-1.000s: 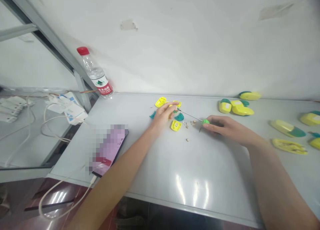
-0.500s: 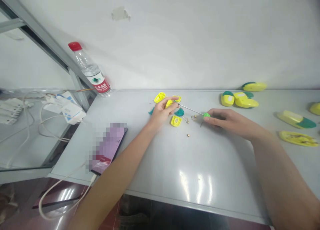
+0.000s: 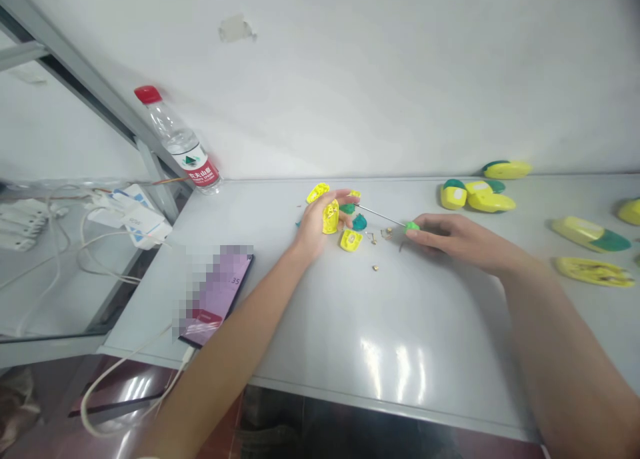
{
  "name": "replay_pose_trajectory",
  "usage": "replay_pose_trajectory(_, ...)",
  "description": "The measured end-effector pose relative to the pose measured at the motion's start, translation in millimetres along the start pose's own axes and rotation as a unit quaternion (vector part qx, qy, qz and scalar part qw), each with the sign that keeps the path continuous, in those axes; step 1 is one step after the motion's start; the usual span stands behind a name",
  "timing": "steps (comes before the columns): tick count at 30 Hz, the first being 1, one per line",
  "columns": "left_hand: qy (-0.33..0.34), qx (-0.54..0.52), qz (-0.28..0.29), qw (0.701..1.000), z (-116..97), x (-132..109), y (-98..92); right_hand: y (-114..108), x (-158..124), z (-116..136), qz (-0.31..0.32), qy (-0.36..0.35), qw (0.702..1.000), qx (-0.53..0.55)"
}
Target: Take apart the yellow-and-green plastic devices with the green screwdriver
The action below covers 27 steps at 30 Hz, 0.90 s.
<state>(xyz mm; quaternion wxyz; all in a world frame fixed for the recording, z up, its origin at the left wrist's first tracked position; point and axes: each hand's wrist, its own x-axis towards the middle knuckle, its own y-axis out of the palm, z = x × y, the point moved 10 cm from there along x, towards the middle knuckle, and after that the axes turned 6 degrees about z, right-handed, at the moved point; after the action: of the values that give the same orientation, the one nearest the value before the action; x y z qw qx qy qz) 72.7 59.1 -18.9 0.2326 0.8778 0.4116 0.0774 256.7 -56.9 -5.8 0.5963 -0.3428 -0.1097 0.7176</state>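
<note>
A long thin screwdriver (image 3: pixel 383 216) with a green handle is gripped in my right hand (image 3: pixel 445 236). Its shaft runs left to my left hand (image 3: pixel 315 226), where the tip meets or passes close to the fingertips. In the left palm lies an open yellow plastic shell (image 3: pixel 331 218), its hollow side showing. Beside it, between thumb and fingers, sits a green plastic piece (image 3: pixel 347 208). Just below are a teal cap piece (image 3: pixel 359 222) and a yellow square shell part (image 3: pixel 351 240). Small metal bits (image 3: pixel 375 268) lie under the shaft. Another yellow shell half (image 3: pixel 317 192) rests behind the left hand.
Yellow-and-green plastic casings (image 3: pixel 490 199) stand along the wall at right, with an opened one (image 3: pixel 595 271) nearer. A red-capped water bottle (image 3: pixel 195 159) leans at back left. A phone (image 3: pixel 220 299) with a white cable (image 3: pixel 95 386) lies by my left forearm.
My left hand has turned and its fingers have loosened, so the yellow shell now shows in the palm and the green piece shows at the fingers. The right hand has barely moved.
</note>
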Motion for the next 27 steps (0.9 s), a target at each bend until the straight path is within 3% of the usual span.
replay_pose_trajectory(3,-0.007,-0.009,0.004,1.0,2,2,0.5,-2,-1,7,-0.018,-0.009,1.0,-0.003)
replay_pose_trajectory(9,-0.024,-0.013,0.014,1.0,3,-6,11.3,-12,-7,26,-0.197,-0.025,0.979,0.054)
replay_pose_trajectory(11,-0.042,-0.054,0.03,0.997,3,-10,19.8,-4,-5,35,-0.207,-0.044,0.974,0.08)
replay_pose_trajectory(15,-0.035,-0.077,0.045,0.995,-1,-11,23.4,18,5,47,-0.152,-0.062,0.982,0.089)
replay_pose_trajectory(18,-0.044,-0.07,0.029,0.996,6,-9,17.0,11,4,47,-0.198,-0.08,0.972,0.096)
replay_pose_trajectory(22,-0.044,-0.104,0.038,0.993,13,-10,22.9,8,2,45,-0.252,-0.108,0.953,0.13)
replay_pose_trajectory(27,-0.084,-0.112,0.071,0.988,31,-15,33.6,22,5,54,-0.24,-0.164,0.947,0.139)
